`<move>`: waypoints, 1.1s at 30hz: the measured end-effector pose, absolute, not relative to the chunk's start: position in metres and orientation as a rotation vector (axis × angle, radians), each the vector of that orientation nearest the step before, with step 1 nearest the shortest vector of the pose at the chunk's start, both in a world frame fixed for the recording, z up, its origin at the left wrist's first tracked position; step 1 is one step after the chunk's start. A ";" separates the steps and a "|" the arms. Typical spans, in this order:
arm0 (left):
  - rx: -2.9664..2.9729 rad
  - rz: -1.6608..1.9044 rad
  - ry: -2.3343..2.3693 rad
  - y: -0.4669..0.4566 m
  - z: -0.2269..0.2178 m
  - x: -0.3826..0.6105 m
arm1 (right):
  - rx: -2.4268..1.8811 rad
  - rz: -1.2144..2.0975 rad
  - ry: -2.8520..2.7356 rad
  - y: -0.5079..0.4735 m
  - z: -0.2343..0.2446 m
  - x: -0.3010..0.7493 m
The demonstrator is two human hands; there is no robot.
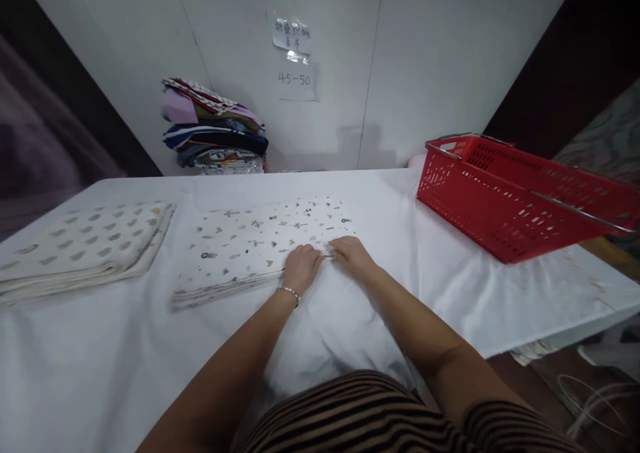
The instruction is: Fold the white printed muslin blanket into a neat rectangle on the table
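Observation:
A folded white cloth [250, 246] printed with small scattered motifs lies flat on the white-covered table, its layered edge facing me. My left hand [303, 266], below a bracelet, is closed on the near edge toward the cloth's right end. Close beside it, my right hand [353, 257] pinches the same edge near the right corner. The fingertips of both hands nearly meet, and the bit of edge between them is partly hidden. To the left rests another folded cloth [95, 239], cream with grey-green leaf-like shapes, apart from both hands.
A red plastic basket [480, 199] with metal handles stands at the table's right side. Behind the table's far edge, a stack of folded fabrics [215, 133] leans near the wall. Paper signs [297, 79] hang on that wall. A white cable [595, 399] lies at lower right.

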State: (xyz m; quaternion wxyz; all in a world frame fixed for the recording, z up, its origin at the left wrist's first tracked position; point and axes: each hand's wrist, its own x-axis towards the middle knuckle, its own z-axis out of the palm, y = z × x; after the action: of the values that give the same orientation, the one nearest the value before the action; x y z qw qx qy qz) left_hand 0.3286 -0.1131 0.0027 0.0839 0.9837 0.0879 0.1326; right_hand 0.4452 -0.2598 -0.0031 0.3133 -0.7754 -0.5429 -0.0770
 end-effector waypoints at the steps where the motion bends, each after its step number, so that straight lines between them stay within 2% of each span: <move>1: 2.914 0.393 0.272 -0.112 0.003 0.329 | -2.031 -0.234 -1.331 -0.264 0.000 0.451; 4: 2.874 0.381 0.289 -0.111 0.005 0.330 | -2.033 -0.192 -0.844 -0.282 0.008 0.473; 7: 2.861 0.388 0.305 -0.112 0.005 0.330 | -2.003 0.158 -0.410 -0.300 0.011 0.485; 10: 2.862 0.414 0.302 -0.112 0.002 0.329 | -1.922 0.455 -0.216 -0.311 0.006 0.480; 12: 2.867 0.428 0.294 -0.112 0.000 0.329 | -1.886 0.514 -0.188 -0.313 0.001 0.473; 18: 2.869 0.448 0.267 -0.111 -0.003 0.329 | -1.874 0.431 -0.284 -0.312 -0.011 0.462; 33: 2.921 0.485 0.225 -0.114 -0.005 0.327 | -2.377 -0.065 -0.793 -0.317 -0.005 0.458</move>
State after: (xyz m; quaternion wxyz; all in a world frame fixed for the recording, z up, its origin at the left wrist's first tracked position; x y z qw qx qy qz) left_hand 0.3275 -0.1139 -0.0054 0.0857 0.9800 0.0754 0.1628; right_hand 0.4576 -0.3167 -0.0049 0.3121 -0.9010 -0.3004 -0.0248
